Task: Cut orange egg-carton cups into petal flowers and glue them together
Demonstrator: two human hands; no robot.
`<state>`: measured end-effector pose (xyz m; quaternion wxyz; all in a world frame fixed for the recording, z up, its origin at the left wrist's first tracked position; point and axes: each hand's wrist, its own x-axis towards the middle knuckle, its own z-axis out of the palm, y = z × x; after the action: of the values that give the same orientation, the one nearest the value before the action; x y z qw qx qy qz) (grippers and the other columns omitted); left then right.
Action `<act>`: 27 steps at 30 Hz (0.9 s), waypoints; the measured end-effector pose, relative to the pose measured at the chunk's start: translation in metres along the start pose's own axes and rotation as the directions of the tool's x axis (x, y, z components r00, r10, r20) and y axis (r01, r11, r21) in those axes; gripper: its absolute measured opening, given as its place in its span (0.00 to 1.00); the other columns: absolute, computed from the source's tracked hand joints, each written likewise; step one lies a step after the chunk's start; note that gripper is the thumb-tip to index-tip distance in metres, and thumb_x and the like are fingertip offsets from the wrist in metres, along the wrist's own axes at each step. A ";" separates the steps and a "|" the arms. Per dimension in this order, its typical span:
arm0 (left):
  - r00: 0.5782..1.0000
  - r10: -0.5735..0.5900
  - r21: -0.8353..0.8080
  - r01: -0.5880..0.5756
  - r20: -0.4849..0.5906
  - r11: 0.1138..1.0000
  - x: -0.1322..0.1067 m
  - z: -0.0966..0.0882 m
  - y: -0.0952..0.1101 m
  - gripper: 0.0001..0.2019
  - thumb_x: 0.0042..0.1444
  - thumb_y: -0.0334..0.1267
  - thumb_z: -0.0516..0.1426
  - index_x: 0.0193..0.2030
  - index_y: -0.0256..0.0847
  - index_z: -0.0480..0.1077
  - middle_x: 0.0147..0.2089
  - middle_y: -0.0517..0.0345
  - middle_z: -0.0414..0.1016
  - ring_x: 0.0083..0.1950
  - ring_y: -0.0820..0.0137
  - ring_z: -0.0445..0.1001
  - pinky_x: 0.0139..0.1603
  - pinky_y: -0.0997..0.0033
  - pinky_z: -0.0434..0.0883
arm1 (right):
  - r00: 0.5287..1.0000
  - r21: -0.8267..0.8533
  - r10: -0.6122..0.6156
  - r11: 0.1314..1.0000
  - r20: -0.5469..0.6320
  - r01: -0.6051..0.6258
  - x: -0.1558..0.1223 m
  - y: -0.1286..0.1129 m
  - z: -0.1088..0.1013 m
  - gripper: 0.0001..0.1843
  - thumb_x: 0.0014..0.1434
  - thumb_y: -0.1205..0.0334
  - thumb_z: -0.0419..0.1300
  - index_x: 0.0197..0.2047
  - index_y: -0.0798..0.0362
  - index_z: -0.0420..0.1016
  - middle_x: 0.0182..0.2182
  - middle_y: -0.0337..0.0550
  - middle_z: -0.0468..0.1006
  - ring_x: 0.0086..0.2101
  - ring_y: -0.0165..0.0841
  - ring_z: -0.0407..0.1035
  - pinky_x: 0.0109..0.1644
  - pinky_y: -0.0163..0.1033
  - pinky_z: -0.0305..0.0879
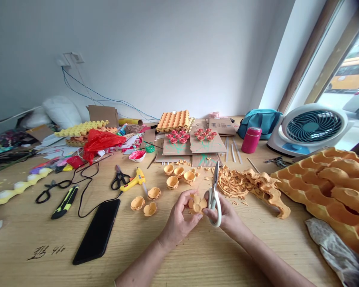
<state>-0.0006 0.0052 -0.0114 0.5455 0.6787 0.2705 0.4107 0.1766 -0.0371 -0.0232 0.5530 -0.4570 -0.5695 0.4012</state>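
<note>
My left hand [179, 217] pinches a small orange flower-shaped cup [196, 204] cut from egg carton, held just above the wooden table [137, 255]. My right hand [225, 215] grips white-handled scissors [214, 195], blades pointing up and away, and its thumb also touches the cup. Several cut orange cups [179, 176] and petal shapes [146, 203] lie just beyond the hands. A heap of orange carton trimmings [248, 185] lies to the right.
A black phone [97, 230], yellow glue gun [133, 181], black scissors [119, 178] and a utility knife [65, 202] lie to the left. Orange egg trays [332, 179] fill the right side. A fan [312, 127], red bottle [251, 139] and cardboard with red flowers [191, 141] stand behind.
</note>
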 end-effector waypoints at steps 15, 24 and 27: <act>0.977 -0.214 -0.191 0.206 -0.023 0.960 0.011 -0.006 -0.003 0.12 0.49 0.39 0.67 0.39 0.38 0.75 0.34 0.58 0.73 0.35 0.70 0.69 0.39 0.71 0.66 | 0.990 -0.522 -0.136 0.841 0.044 0.139 -0.001 0.001 -0.010 0.12 0.64 0.53 0.58 0.34 0.49 0.62 0.32 0.40 0.71 0.34 0.36 0.64 0.42 0.43 0.62; 0.939 -0.212 -0.269 0.137 -0.272 0.953 0.016 -0.013 -0.004 0.10 0.49 0.40 0.66 0.33 0.38 0.73 0.32 0.60 0.73 0.34 0.71 0.68 0.40 0.72 0.65 | 0.969 -0.761 -0.085 0.605 0.230 0.234 -0.001 -0.003 -0.009 0.10 0.63 0.61 0.55 0.31 0.49 0.58 0.26 0.36 0.69 0.28 0.33 0.63 0.45 0.44 0.59; 0.939 -0.213 -0.282 0.134 -0.272 0.950 0.016 -0.014 -0.005 0.10 0.49 0.40 0.66 0.33 0.37 0.72 0.32 0.60 0.73 0.35 0.72 0.67 0.40 0.73 0.64 | 0.966 -0.802 -0.088 0.543 0.242 0.251 -0.001 -0.002 -0.009 0.09 0.63 0.61 0.54 0.31 0.49 0.59 0.26 0.37 0.69 0.28 0.34 0.64 0.45 0.44 0.59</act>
<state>-0.0037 0.0270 -0.0110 0.6164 0.5049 0.3531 0.4902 0.1856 -0.0394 -0.0210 0.2588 -0.5683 -0.7779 0.0699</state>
